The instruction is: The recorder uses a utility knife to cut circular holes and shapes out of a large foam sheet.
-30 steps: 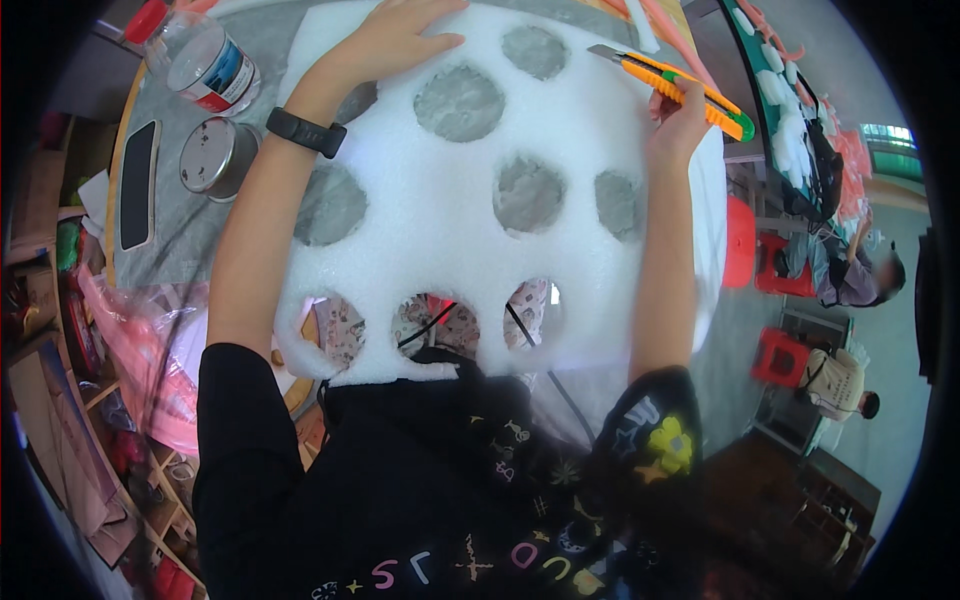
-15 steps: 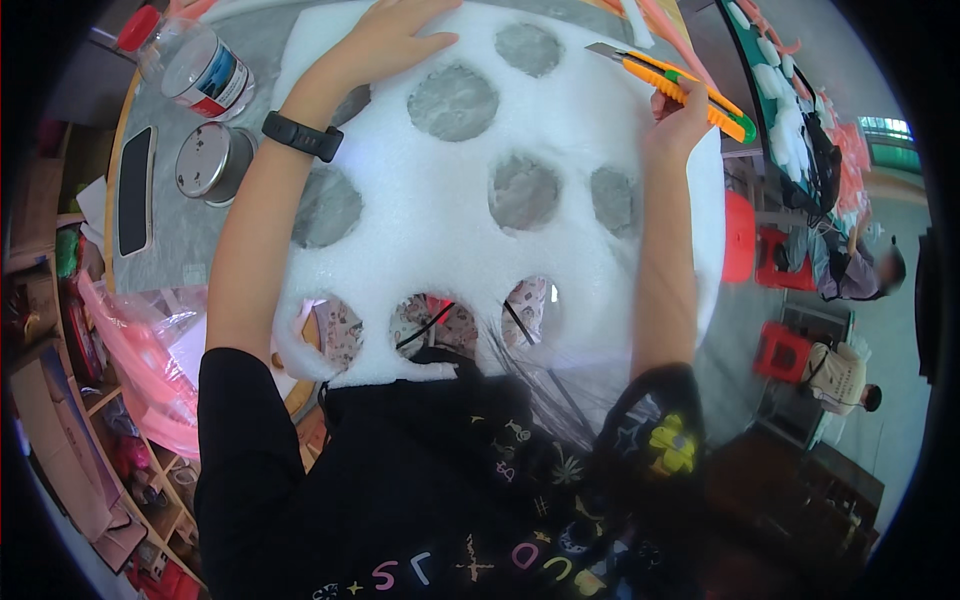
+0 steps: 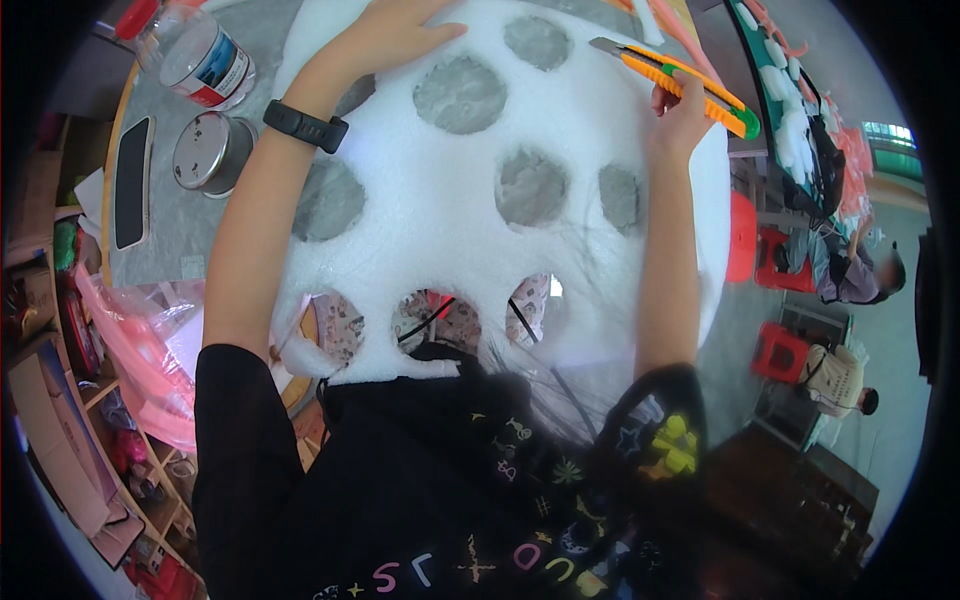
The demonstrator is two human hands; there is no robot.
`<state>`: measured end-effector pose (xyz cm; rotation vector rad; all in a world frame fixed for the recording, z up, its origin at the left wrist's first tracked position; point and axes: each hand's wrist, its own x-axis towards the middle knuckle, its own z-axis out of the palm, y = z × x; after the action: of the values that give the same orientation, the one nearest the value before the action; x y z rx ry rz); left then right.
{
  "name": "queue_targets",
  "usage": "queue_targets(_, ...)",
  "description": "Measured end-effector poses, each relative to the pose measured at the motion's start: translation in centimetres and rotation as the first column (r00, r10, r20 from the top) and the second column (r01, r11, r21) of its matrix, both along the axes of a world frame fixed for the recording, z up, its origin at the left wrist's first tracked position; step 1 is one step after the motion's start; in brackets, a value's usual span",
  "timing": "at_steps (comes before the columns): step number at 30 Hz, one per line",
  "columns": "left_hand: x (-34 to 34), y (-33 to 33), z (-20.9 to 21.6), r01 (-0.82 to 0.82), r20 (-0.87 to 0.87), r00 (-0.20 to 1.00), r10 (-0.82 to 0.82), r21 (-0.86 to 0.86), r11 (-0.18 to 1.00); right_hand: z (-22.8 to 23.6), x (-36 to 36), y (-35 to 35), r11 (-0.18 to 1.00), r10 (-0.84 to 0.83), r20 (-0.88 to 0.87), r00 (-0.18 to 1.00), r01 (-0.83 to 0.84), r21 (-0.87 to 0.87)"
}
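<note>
A large white foam sheet (image 3: pixel 430 210) with several round holes cut through it covers the table and hangs over its near edge toward my body. My left hand (image 3: pixel 400 35) lies flat on the far part of the sheet, thumb spread to the right; its fingertips pass out of the top of the picture. In my right hand (image 3: pixel 683 115), above the sheet's right side, is an orange utility knife (image 3: pixel 690 90) with a green end. Its blade is out and points to the far left, apart from the foam.
On the table's left are a clear plastic jar (image 3: pixel 205 70) with a red lid, a round metal tin (image 3: pixel 210 152) and a phone (image 3: pixel 133 185). Pink plastic wrap (image 3: pixel 140 370) hangs beside shelves at left. Two people sit at right near red stools (image 3: pixel 780 350).
The view has shifted slightly, so the sheet and table items sit a little differently in the picture. Both hands keep nearly the same pose, and the knife stays in my right hand.
</note>
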<state>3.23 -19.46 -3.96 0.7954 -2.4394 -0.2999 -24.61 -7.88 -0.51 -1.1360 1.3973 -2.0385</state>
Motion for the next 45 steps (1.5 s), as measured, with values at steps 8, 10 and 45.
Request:
queue_targets(8, 0.2, 0.1, 0.3, -0.010, -0.009, 1.000, 0.011, 0.035, 0.999, 0.6, 0.4, 0.4, 0.999, -0.039, 0.068, 0.997, 0.037, 0.034)
queue_targets(10, 0.5, 0.1, 0.4, -0.009, -0.003, 1.000, 0.009, 0.072, 0.997, 0.5, 0.6, 0.6, 1.000, -0.028, 0.084, 0.996, 0.029, -0.009)
queue_targets(45, 0.6, -0.6, -0.5, 0.023, 0.032, 0.999, -0.023, -0.001, 1.000, -0.4, -2.4, -0.4, 0.998, -0.004, 0.232, 0.973, -0.010, 0.061)
